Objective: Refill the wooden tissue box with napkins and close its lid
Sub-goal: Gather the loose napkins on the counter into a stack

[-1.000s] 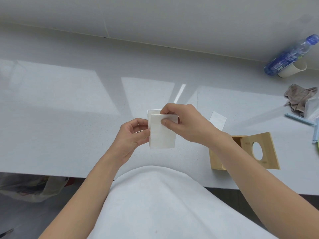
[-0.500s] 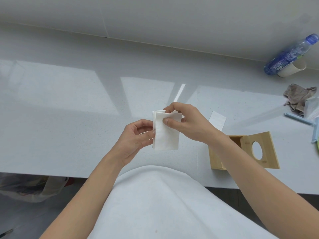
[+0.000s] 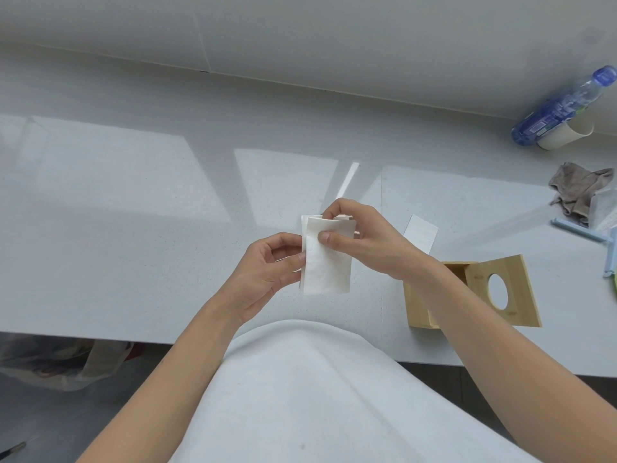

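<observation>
Left hand: curled, thumb and fingers pinching the left edge of the small stack of white folded paper napkins, held in the air above the pale grey surface.
Napkin risk: the sheets look thin and loosely layered; if this pinch slackens, the stack could fan out or drop sheets.
Right hand: gripping the stack's upper part, thumb on the front sheet, forefinger hooked over the top edge.
Right-hand risk: a pull on the front sheet alone could peel it off or tear it instead of squaring the stack.
Loose white sheet: lies flat on the surface just behind the right wrist; likely to be forgotten or brushed aside.
Light wooden tissue box: open, near the surface's front edge, under the right forearm, well apart from the napkins.
Box risk: a careless forearm could nudge it toward the edge; a splayed stack may snag on the rim.
Wooden lid with a round hole: swung open to the right; napkins standing too high would probably stop it closing.
</observation>
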